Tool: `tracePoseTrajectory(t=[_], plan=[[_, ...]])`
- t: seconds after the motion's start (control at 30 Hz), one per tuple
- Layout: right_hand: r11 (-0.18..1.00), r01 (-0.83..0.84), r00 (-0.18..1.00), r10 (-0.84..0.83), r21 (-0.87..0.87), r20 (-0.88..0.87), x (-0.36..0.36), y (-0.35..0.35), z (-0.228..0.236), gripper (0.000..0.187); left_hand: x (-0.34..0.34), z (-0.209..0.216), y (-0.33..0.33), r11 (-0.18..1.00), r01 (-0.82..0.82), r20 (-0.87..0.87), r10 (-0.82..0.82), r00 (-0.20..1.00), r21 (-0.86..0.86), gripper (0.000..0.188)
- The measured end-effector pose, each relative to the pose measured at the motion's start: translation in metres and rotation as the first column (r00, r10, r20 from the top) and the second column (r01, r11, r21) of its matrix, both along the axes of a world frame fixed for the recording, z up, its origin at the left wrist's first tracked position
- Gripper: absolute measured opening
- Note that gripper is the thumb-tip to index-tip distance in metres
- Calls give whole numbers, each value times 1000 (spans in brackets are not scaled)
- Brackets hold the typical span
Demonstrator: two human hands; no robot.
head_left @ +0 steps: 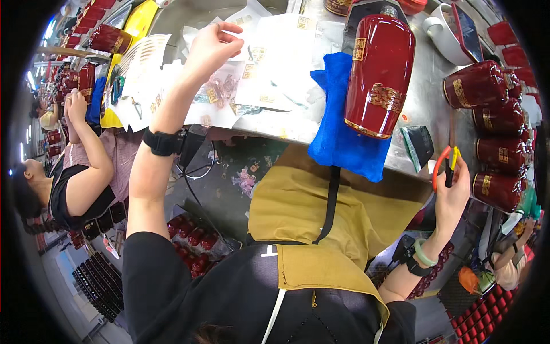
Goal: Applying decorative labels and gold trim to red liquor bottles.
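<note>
A glossy dark-red bottle [379, 69] with gold decals lies on a blue cloth [329, 123] at the table's front edge, its neck pointing away from me. Over the white sheets [281, 63] left of the bottle, my left hand [215, 46] is raised with fingers apart, nothing visible in it. My right hand [451, 192] grips scissors [440, 166] with orange-red and yellow handles, beside the table's right front edge. The scissors' blades point away from me. Small gold decals and clear film scraps [220, 92] lie below my left hand.
Several dark-red jars [501, 152] are stacked at the right. Behind them stands a white mug-like holder [447, 34] with a phone-like screen. A dark green-edged packet [418, 146] lies near the front edge. At left, a person [86, 166] sits beside a yellow board [112, 117].
</note>
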State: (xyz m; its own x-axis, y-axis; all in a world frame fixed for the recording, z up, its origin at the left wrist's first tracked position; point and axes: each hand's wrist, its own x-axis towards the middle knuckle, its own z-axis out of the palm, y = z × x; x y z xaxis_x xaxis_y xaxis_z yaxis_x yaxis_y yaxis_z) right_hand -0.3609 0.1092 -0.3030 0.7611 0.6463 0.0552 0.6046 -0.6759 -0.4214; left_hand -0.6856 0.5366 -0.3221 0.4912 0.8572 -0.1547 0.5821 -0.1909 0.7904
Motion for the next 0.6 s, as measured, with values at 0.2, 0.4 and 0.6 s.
tracePoseTrajectory(t=[0.2, 0.4, 0.6], plan=[[920, 131, 991, -108, 368, -83, -20, -3, 4, 19, -2, 1, 9, 979, -47, -99, 28, 995, -198, 53], [703, 219, 822, 241, 677, -516, -58, 22, 13, 16, -6, -2, 25, 957, 25, 43, -13, 999, -289, 49], [694, 314, 403, 520, 648, -753, -90, 24, 21, 36, 0, 36, -33, 985, 99, 119, -117, 986, 145, 37]])
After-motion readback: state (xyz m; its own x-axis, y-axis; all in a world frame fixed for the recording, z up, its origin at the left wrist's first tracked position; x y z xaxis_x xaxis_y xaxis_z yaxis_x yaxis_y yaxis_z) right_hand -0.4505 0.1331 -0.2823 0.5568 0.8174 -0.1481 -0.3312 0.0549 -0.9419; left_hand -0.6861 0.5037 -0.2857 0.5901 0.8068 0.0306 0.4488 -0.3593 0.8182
